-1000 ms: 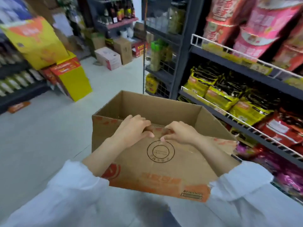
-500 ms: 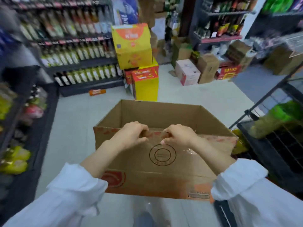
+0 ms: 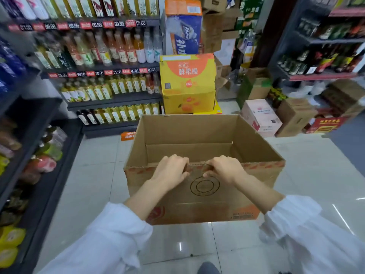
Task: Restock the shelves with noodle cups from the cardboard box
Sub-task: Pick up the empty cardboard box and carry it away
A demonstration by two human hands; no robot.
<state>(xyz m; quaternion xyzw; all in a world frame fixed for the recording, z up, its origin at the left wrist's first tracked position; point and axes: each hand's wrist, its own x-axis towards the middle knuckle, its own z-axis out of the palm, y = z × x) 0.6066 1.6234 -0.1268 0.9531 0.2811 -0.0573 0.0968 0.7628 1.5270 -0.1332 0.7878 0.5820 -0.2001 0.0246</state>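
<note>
- Cardboard is filling the middle of the view: the cardboard box [image 3: 203, 175] is hanging open-topped in the aisle, above the tiled floor [image 3: 94, 175], carried out in front of the person.
- Both hands are sharing the near wall. The left hand [image 3: 170, 171] is hooking its fingers over the top edge, thumb lying on the outer face.
- The right hand [image 3: 225, 170] is mirroring it just beside, so each grip is clenched on that same rim.
- Inside, only bare brown bottom and walls are showing; no noodle cups are in sight, so the load is looking very light.
- Thin corrugated walls like these are likely flexing under a one-sided hold, and the far end is tipping a little lower. A hand on each opposite side, or one under the base, would be steadying it better.
- Drink bottles [image 3: 110, 50] are lining the shelves on the left, and a yellow juice carton [image 3: 187, 84] is standing stacked ahead, well apart from the box.
</note>
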